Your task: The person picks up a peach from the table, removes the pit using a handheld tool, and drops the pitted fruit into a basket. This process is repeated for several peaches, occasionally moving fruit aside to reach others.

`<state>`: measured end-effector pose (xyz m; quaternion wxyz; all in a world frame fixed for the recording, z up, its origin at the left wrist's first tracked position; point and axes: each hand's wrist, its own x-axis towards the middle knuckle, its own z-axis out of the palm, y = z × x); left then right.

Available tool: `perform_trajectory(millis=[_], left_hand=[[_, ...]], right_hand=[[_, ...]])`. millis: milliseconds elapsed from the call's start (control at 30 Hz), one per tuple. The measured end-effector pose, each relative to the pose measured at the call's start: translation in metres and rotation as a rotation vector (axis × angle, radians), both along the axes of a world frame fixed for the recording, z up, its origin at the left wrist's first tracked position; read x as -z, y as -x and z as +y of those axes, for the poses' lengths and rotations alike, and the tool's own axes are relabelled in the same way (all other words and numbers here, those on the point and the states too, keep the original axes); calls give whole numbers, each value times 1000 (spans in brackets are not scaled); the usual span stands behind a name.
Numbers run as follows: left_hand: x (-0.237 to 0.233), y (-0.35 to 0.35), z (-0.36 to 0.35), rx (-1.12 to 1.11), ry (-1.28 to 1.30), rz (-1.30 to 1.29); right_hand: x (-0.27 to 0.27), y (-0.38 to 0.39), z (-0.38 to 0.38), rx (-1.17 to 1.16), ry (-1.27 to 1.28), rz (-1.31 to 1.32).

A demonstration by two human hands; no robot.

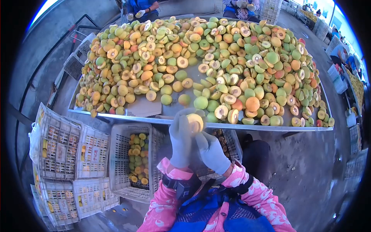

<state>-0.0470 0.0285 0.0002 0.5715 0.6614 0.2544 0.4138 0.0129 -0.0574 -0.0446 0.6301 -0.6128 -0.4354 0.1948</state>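
Note:
In a grey-white glove, my left hand (pixel 179 133) grips a peach half (pixel 196 123), its pale cut face turned up, just in front of the table's near edge. My right hand (pixel 213 150), gloved the same way, is closed with its fingertips at the lower edge of that half. Whatever those fingers pinch is hidden and blurred. Beyond both hands, a heap of whole and halved peaches (pixel 247 73), green to orange, covers much of the metal-edged table (pixel 278 127). Stones show in several cut halves.
Below the table on the left stands a plastic crate (pixel 116 162) holding peaches (pixel 138 158). Another crate (pixel 234 145) is partly behind my right hand. Stacked crates (pixel 60 152) stand further left. Two people (pixel 143 7) (pixel 241 7) work across the table.

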Motion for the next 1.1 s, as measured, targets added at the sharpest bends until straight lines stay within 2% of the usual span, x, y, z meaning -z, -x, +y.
perform_trajectory(millis=[33, 100, 167, 200, 267, 300, 367, 400, 433, 467, 533, 600, 667, 700, 733, 767, 800, 833, 867, 900, 967, 1000, 1067, 1100], left_hand=[[-6, -2, -3, 17, 234, -141], [-1, -1, -4, 39, 280, -143], [3, -1, -1, 55, 322, -147], [5, 1, 3, 83, 355, -85], [6, 0, 4, 108, 391, -20], [6, -2, 5, 117, 320, -11], [5, -5, 6, 122, 248, -1], [5, -6, 7, 181, 142, -41], [6, -7, 7, 238, 40, -79], [7, -9, 8, 233, 48, -74], [11, -16, 12, 532, 379, -278], [24, -25, 9, 539, 480, -327], [44, -29, 9, 548, 588, -377], [56, -30, 11, 386, 767, -416], [65, -29, 11, 218, 942, -447], [69, -21, 11, 212, 950, -442], [71, -8, 20, -13, 482, -151], [72, 6, 30, -229, 8, 136], [76, 26, 42, -388, 173, -4], [77, 47, 61, -543, 329, -146], [79, 104, 94, -781, -498, 459], [71, 100, 94, -782, -500, 462], [47, 82, 88, -852, -714, 513], [72, 70, 96, -724, -595, 561]], right_hand=[[-4, 0, -2, -61, 66, 102], [-15, -2, -10, -111, 130, 207], [-31, -7, -16, -339, 321, 682], [-36, -11, -19, -336, 318, 683], [-43, -20, -23, -595, 447, 1060], [-44, -22, -23, -594, 446, 1063], [-47, -27, -23, -709, 502, 1292], [-47, -31, -22, -711, 501, 1294], [-46, -36, -24, -833, 467, 1368], [-45, -38, -25, -955, 433, 1442], [-37, -39, -22, -959, 397, 1483], [-23, -43, -17, -956, 357, 1519], [-7, -47, -13, -894, 282, 1401], [-6, -47, -14, -894, 285, 1401], [-4, -45, -16, -820, 333, 1184], [-2, -41, -20, -743, 381, 974], [7, -42, -21, -742, 380, 977], [25, -47, -22, -631, 439, 805], [44, -49, -27, -521, 501, 640], [67, -54, -30, -521, 502, 649], [106, -56, -30, -16, 778, -548], [109, -61, -22, -22, 852, -469], [110, -64, -10, -42, 824, -499], [109, -65, -5, -48, 794, -528]])
